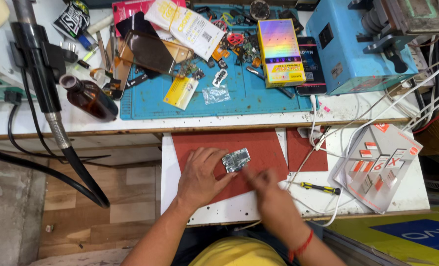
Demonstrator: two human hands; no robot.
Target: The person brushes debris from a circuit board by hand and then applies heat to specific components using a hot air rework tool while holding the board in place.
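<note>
A white board (214, 209) covered by a red mat (263, 148) is seen nearest, above a wood-patterned floor (81, 197). On the mat's middle a small circuit board (236, 160) is held, pinched at its left end by the fingers of the left hand (199, 177). Its long axis runs left to right, tilted slightly up toward the right; silver shields and a greenish edge are shown. The right hand (266, 189) is blurred beside its lower right corner, and its grip cannot be told. A screwdriver (320, 187) with a yellow-and-black handle is laid near the board's right edge, among white cables (327, 143). Farther off, a cluttered bench (259, 118) is seen with a blue mat (244, 93), a brown bottle (89, 97) and a blue machine (357, 49).
</note>
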